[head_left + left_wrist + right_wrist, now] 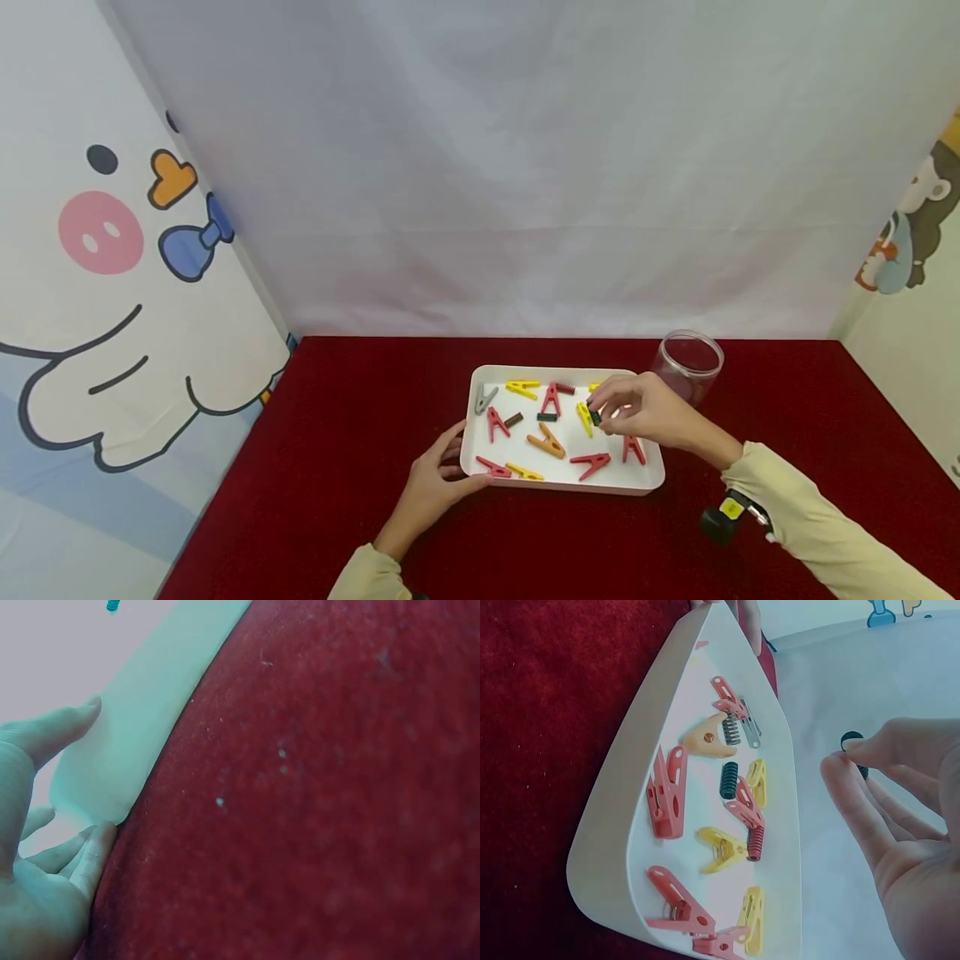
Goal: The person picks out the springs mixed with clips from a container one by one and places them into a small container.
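Note:
My right hand (641, 408) pinches a small dark coil spring (595, 414) between thumb and fingertips, above the right part of a white tray (555, 482). In the right wrist view, fingers partly cover that spring (850, 739). At the tray's front left corner, my left hand (435, 479) holds the wall, thumb along the front and fingers at the side. Inside lie red, yellow, grey and orange clips, among them an orange clip (547, 442) near the middle. Also there are a dark green spring (729, 781), a red spring (755, 844) and a brownish spring (513, 420).
Behind the right hand, a clear round jar (688, 358) stands by the tray's back right corner, partly hidden. Dark red cloth (360, 417) covers the table. A white curtain (525, 208) rises along its back edge.

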Demonstrator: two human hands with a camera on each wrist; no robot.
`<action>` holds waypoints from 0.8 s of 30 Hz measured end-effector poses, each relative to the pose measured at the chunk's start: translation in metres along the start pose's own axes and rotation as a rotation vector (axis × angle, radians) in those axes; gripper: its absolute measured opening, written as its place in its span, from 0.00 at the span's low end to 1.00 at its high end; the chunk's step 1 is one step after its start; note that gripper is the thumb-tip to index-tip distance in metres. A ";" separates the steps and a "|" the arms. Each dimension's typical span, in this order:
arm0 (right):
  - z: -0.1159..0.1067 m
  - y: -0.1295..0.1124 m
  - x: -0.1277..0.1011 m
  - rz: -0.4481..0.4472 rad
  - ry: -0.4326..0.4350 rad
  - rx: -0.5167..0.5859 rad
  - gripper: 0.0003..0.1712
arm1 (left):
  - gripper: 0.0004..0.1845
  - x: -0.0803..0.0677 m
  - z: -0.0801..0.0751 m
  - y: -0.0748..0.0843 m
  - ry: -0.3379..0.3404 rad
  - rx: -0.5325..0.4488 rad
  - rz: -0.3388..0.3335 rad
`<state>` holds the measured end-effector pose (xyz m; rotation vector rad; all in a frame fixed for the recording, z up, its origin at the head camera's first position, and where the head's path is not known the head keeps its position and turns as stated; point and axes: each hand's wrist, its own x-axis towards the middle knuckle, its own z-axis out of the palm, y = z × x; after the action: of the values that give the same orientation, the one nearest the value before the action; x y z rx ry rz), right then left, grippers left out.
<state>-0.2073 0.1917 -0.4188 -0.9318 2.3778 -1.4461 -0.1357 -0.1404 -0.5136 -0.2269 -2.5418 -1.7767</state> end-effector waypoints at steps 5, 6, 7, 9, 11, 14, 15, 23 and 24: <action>-0.005 0.000 -0.001 0.023 0.008 -0.013 0.12 | 0.45 0.001 -0.001 -0.002 -0.014 -0.005 -0.008; -0.006 0.000 -0.002 0.027 0.010 -0.014 0.12 | 0.45 0.000 -0.001 0.003 -0.016 -0.004 -0.013; -0.008 0.001 -0.002 0.030 0.012 -0.018 0.12 | 0.45 -0.002 -0.002 0.010 -0.020 -0.009 -0.013; -0.011 0.001 -0.002 0.029 0.019 -0.020 0.12 | 0.44 -0.006 -0.003 0.027 -0.024 -0.007 -0.015; -0.013 0.002 -0.003 0.025 0.021 -0.010 0.12 | 0.43 -0.009 -0.004 0.042 -0.023 -0.009 -0.017; -0.016 0.001 -0.004 0.018 0.030 0.004 0.12 | 0.43 -0.009 -0.003 0.043 -0.017 -0.006 -0.020; -0.017 0.002 -0.004 0.016 0.035 0.007 0.12 | 0.44 -0.008 -0.002 0.039 -0.014 -0.002 -0.018; -0.024 0.003 -0.007 0.028 0.067 -0.046 0.11 | 0.45 0.000 0.001 0.009 -0.016 -0.006 -0.017; -0.025 0.003 -0.007 0.032 0.070 -0.050 0.11 | 0.45 0.001 0.001 0.009 -0.017 -0.009 -0.017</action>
<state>-0.2146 0.2150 -0.4100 -0.8633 2.4784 -1.4366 -0.1352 -0.1362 -0.5057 -0.2226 -2.5559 -1.8001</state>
